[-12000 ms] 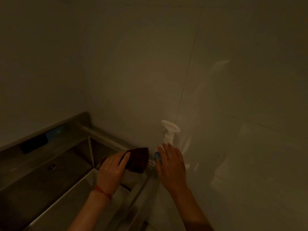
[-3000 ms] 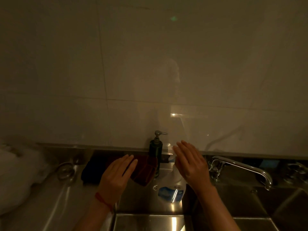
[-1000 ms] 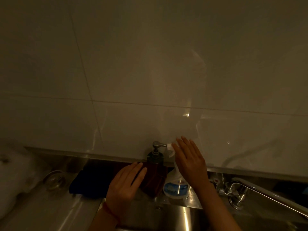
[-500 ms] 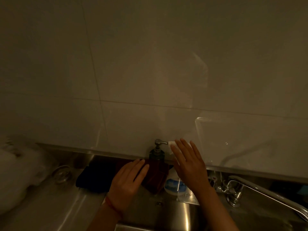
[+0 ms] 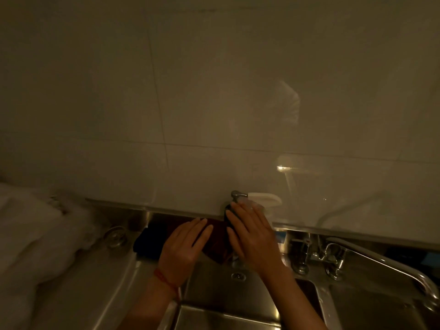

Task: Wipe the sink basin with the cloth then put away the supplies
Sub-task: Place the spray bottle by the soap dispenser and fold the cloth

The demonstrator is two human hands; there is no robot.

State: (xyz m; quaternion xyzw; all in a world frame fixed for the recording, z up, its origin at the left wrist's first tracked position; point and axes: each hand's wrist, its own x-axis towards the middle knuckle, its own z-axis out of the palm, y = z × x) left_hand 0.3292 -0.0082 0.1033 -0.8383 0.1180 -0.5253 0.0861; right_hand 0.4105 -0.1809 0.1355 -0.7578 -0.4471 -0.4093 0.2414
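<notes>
Dim light over a steel sink ledge against a tiled wall. Left hand flat, fingers straight and close together, resting on the dark red cloth — cloth lying on the ledge just under and beyond the fingertips, poking out to the right toward the other hand. Darker cloth just left of it, touching. Right hand also flat with straight fingers, laid over the spray bottle — only the white trigger head showing past the fingertips, body hidden beneath the palm. Soap pump standing upright against the wall, right at the right hand's fingertips, between the two hands. Red string round the left wrist. Faucet off to the right, spout reaching over the basin. White crumpled material heaped at far left, small round metal piece beside it.
</notes>
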